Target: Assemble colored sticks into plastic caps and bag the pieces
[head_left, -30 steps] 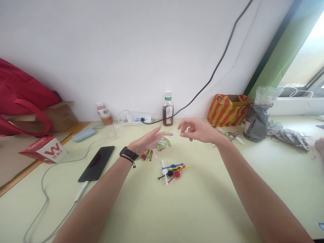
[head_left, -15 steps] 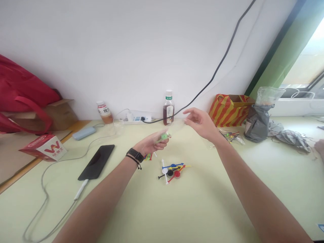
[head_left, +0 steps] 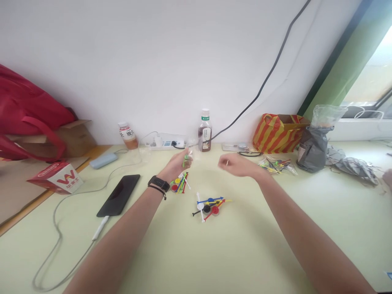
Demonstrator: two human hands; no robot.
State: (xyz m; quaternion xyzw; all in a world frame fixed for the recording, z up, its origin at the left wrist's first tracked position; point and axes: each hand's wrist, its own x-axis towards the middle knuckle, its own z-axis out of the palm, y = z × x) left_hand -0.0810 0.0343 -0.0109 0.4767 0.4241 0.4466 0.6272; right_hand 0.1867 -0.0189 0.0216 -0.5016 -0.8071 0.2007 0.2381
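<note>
Left forearm runs up from lower left of frame; left hand (head_left: pixel 177 166) near centre, fingers closed on a thin, crinkled clear plastic bag (head_left: pixel 192 149), a green piece (head_left: pixel 186 160) showing at the fingertips; cannot tell if the piece sits inside the bag. Black watch (head_left: pixel 158 183) at that wrist. Right forearm slants in from lower right; right hand (head_left: pixel 237 164) just right of centre, fingers curled inward, blurred; cannot tell whether it grips anything. Hands apart, both over the smooth, pale green worktop (head_left: pixel 245 261). Below left hand, a small pile of slim coloured arrows (head_left: pixel 183 184) with red and yellow discs. Lower centre, a second cluster of spinners (head_left: pixel 207 210): flat arrows on round hubs, white, black, red, blue, yellow, overlapping. Right of right hand, a glossy clear packet (head_left: pixel 277 165) of similar pieces
</note>
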